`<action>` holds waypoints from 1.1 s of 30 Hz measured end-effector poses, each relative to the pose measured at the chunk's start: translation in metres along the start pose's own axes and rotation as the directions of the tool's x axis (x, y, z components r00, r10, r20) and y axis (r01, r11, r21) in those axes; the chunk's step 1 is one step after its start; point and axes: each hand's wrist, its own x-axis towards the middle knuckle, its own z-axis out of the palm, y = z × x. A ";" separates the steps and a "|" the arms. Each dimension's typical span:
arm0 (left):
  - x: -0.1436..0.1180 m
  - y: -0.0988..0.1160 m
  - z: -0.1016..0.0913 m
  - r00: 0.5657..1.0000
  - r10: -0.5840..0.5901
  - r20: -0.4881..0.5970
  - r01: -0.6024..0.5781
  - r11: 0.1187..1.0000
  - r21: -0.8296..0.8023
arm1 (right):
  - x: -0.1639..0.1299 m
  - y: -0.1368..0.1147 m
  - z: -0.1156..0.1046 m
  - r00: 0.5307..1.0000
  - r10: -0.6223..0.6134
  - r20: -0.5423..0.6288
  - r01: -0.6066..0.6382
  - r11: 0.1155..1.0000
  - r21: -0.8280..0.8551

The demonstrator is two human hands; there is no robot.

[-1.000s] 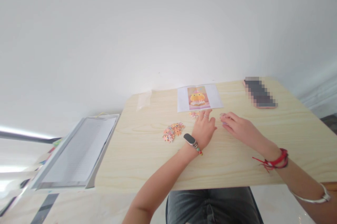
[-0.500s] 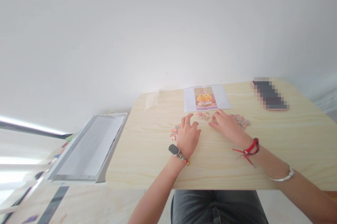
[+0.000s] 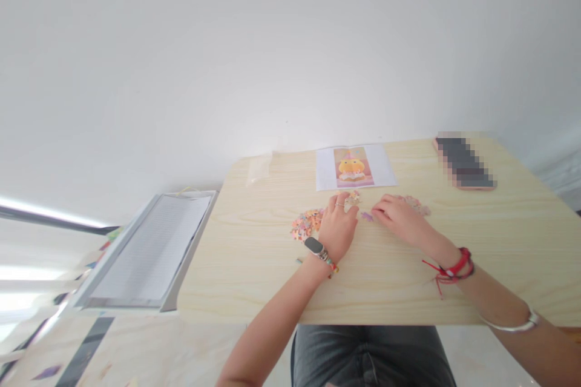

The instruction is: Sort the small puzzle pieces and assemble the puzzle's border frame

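Your left hand (image 3: 338, 226) lies palm down on the table (image 3: 254, 266), fingers loosely spread, with the fingertips touching a small group of puzzle pieces (image 3: 350, 198) just near the picture sheet (image 3: 354, 166). Your right hand (image 3: 399, 217) rests beside it with the fingers curled low; they seem to pinch a single purple piece (image 3: 367, 215), though it is too small to be sure.

Judging by how things lie, little is assembled: most pieces sit loose in a heap (image 3: 307, 223) left of your left hand and in a second scatter (image 3: 416, 205) behind your right.

The sheet shows a yellow cartoon figure on pink; no words can be read on it. The phone (image 3: 463, 162) at the far right is blurred out.
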 end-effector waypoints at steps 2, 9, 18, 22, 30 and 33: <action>0.005 -0.001 0.003 1.000 0.027 0.001 -0.027 1.000 0.012 | -0.005 -0.002 0.003 0.998 -0.001 -0.064 -0.001 1.000 -0.029; 0.018 0.001 0.006 0.991 0.128 0.046 -0.130 0.990 0.047 | -0.018 -0.012 0.018 0.994 0.014 -0.108 -0.034 0.982 -0.186; 0.003 0.000 -0.004 0.984 0.172 0.046 -0.176 0.975 0.139 | -0.016 -0.015 0.021 0.994 -0.067 -0.086 0.048 0.976 -0.212; -0.019 -0.007 -0.016 0.996 0.088 0.003 -0.088 0.988 0.131 | -0.011 -0.029 0.020 0.983 -0.163 -0.081 0.148 0.975 -0.164; -0.066 -0.030 -0.030 0.982 -0.118 -0.150 0.133 0.986 0.097 | 0.019 -0.069 0.031 0.917 -0.397 -0.023 0.388 0.907 -0.161; -0.076 -0.037 -0.029 0.970 -0.162 -0.183 0.185 0.976 0.115 | 0.030 -0.077 0.039 0.891 -0.453 0.001 0.446 0.877 -0.180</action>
